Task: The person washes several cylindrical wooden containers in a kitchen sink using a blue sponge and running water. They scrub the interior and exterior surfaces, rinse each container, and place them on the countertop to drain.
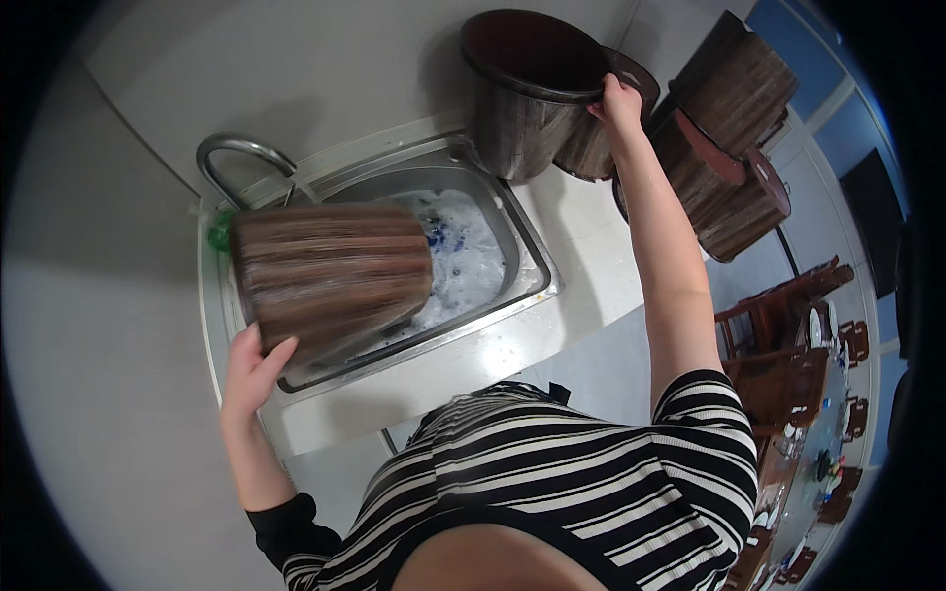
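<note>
My left hand (255,366) grips the rim of a wood-grain bin (336,270), which lies tilted on its side over the left part of the sink. Its mouth faces left and its base points right. My right hand (621,107) has hold of the rim of a second, dark wood-grain bin (517,129). That bin stands nearly upright at the sink's back right corner, mouth up. Below the first bin, the stainless steel sink (510,214) holds foamy water (473,277) with dark blue bits in it.
A curved metal faucet (244,144) rises behind the sink, near a green object (219,233). Several more wood-grain bins (739,85) are stacked at the right along the white counter (584,251). Farther right are wooden chairs (776,384) and a long table (802,443) with dishes.
</note>
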Demonstrator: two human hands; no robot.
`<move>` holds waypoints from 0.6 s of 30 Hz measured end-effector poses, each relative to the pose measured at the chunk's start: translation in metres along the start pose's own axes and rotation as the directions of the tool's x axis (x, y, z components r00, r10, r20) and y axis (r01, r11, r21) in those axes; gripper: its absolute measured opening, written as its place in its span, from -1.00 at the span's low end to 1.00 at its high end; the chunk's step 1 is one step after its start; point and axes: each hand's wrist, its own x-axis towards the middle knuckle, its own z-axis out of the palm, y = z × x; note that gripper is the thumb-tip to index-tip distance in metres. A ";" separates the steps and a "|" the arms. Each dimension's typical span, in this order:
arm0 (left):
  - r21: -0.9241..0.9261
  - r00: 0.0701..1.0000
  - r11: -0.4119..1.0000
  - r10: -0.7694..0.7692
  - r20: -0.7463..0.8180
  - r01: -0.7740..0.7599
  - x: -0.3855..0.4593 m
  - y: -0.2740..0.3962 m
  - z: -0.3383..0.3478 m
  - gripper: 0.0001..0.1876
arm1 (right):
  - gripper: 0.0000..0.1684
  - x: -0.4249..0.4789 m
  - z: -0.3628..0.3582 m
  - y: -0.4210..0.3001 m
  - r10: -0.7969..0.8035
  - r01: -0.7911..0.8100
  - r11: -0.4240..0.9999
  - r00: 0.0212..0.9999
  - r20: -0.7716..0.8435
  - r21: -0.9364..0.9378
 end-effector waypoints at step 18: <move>0.726 0.981 0.661 0.163 0.104 -0.187 0.076 -0.074 0.087 -0.77 | -0.69 -0.133 0.062 0.066 -0.616 0.950 0.288 0.281 0.736 -0.122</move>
